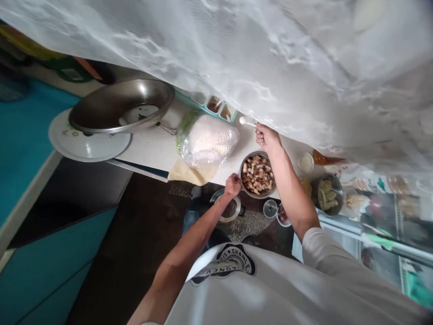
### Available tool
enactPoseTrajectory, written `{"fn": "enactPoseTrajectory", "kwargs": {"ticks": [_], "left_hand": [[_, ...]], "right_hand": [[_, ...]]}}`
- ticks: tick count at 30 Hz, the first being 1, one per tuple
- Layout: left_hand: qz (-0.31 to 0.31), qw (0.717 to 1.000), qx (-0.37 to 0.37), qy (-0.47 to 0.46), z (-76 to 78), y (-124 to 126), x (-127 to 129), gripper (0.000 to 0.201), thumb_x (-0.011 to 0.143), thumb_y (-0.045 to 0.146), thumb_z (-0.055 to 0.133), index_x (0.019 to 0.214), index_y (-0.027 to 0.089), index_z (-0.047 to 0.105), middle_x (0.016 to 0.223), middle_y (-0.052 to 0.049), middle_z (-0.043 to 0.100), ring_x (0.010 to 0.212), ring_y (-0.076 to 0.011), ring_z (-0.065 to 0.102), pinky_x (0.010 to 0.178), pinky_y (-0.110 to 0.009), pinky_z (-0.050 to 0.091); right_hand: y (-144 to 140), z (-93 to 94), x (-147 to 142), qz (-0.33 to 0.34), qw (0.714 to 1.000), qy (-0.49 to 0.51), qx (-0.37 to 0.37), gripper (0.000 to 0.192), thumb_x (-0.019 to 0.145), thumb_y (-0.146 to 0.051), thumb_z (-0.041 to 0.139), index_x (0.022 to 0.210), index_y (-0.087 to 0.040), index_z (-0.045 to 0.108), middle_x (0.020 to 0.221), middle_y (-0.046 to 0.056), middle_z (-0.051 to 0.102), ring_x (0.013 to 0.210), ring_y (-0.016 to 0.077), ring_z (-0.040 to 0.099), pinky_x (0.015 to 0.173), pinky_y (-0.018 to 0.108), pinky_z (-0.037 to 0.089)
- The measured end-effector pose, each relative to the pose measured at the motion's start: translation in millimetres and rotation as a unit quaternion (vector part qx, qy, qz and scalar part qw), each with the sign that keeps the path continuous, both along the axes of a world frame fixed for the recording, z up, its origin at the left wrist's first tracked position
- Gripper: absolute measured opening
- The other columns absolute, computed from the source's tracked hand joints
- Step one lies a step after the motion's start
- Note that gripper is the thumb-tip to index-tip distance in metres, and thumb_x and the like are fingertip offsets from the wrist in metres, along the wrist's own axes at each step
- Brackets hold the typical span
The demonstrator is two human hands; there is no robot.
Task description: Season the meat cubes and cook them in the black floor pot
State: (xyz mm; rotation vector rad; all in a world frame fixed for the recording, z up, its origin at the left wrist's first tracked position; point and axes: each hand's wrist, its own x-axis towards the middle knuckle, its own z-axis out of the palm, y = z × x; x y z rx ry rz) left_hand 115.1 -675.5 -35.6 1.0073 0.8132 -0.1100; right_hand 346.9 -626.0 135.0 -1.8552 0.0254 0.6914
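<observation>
Gripping a spoon [242, 121]: the right hand [267, 137] was clenched round its handle; the pale bowl pointed left, just beside the spice box [234, 115]; whether it carried anything was too small to tell.
Pot [257, 196]: stood at the near edge of the table [146, 143], below the right hand; brown, chunky pieces [256, 172] filled much of it; the right forearm passed over its right side.
Left hand [233, 185]: closed on the left side of the pot; whether on a handle or the rim, one could not tell.
Spice box: lay along the far side, partly hidden by the cloudy sheet [203, 49]; its compartments held brown and yellowish stuff.
Bag [211, 137]: clear, with something white and bumpy inside; it sat left of the pot, apart from it; a yellowish cloth [193, 174] hung over the edge before it.
Pan [117, 110]: wide and tilted, farther left, above a white lid [88, 151].
Bowl [338, 198]: on the right, well apart from the pot; green pieces lay in it.
</observation>
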Motion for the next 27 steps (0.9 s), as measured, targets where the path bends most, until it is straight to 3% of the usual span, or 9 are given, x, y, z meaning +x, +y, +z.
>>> {"fn": "enactPoseTrajectory", "kwargs": {"ticks": [5, 10, 14, 18, 24, 27], "left_hand": [[-0.007, 0.999, -0.039, 0.011, 1.7, 2, 1, 0.018, 0.098, 0.016, 0.069, 0.098, 0.024, 0.052, 0.076, 0.006, 0.058, 0.057, -0.0134, 0.062, 0.062, -0.031, 0.058], [-0.027, 0.999, -0.017, 0.017, 7.1, 5, 2, 0.020, 0.110, 0.024, 0.069, 0.103, 0.023, 0.050, 0.072, 0.008, 0.056, 0.062, -0.0096, 0.058, 0.068, -0.029, 0.058], [-0.042, 0.999, -0.010, 0.028, 11.4, 5, 3, 0.016, 0.114, 0.020, 0.061, 0.109, 0.021, 0.047, 0.069, 0.008, 0.056, 0.066, -0.0098, 0.056, 0.073, -0.031, 0.057], [-0.042, 0.998, -0.008, 0.035, 14.3, 5, 2, 0.013, 0.114, 0.018, 0.059, 0.110, 0.020, 0.047, 0.071, 0.008, 0.056, 0.068, -0.0098, 0.056, 0.076, -0.031, 0.056], [-0.037, 0.998, -0.019, 0.040, 13.5, 5, 4, 0.008, 0.111, 0.019, 0.060, 0.114, 0.018, 0.053, 0.073, 0.006, 0.059, 0.067, -0.0132, 0.060, 0.077, -0.034, 0.058], [-0.017, 0.999, -0.024, 0.038, 11.0, 1, 3, 0.011, 0.106, 0.015, 0.063, 0.110, 0.019, 0.053, 0.073, 0.006, 0.059, 0.062, -0.0135, 0.060, 0.072, -0.035, 0.058]], "right_hand": [[-133, 7.2, -45, -0.111, 0.994, -0.007, -0.013, 0.033, 0.079, -0.035, 0.097, 0.080, -0.020, 0.067, 0.060, -0.009, 0.051, 0.048, 0.0043, 0.034, 0.043, 0.018, 0.023], [-209, -20.9, -80, -0.201, 0.966, -0.072, -0.144, 0.026, 0.079, -0.038, 0.089, 0.082, -0.018, 0.073, 0.060, -0.005, 0.060, 0.051, 0.0086, 0.044, 0.047, 0.023, 0.033], [-238, -46.1, -92, -0.208, 0.951, -0.107, -0.204, 0.029, 0.082, -0.039, 0.080, 0.093, -0.013, 0.080, 0.066, 0.000, 0.070, 0.063, 0.0141, 0.059, 0.056, 0.023, 0.044], [-254, -58.9, -97, -0.185, 0.946, -0.156, -0.214, 0.036, 0.085, -0.041, 0.076, 0.102, -0.011, 0.084, 0.077, 0.005, 0.079, 0.074, 0.0174, 0.068, 0.069, 0.025, 0.053], [-258, -51.2, -105, -0.112, 0.918, -0.254, -0.284, 0.038, 0.090, -0.046, 0.069, 0.101, -0.015, 0.087, 0.089, 0.009, 0.084, 0.086, 0.0232, 0.076, 0.084, 0.030, 0.060], [-243, -43.1, -108, -0.083, 0.912, -0.309, -0.257, 0.043, 0.092, -0.050, 0.063, 0.104, -0.017, 0.087, 0.102, 0.013, 0.086, 0.097, 0.0264, 0.079, 0.094, 0.036, 0.062]]}}
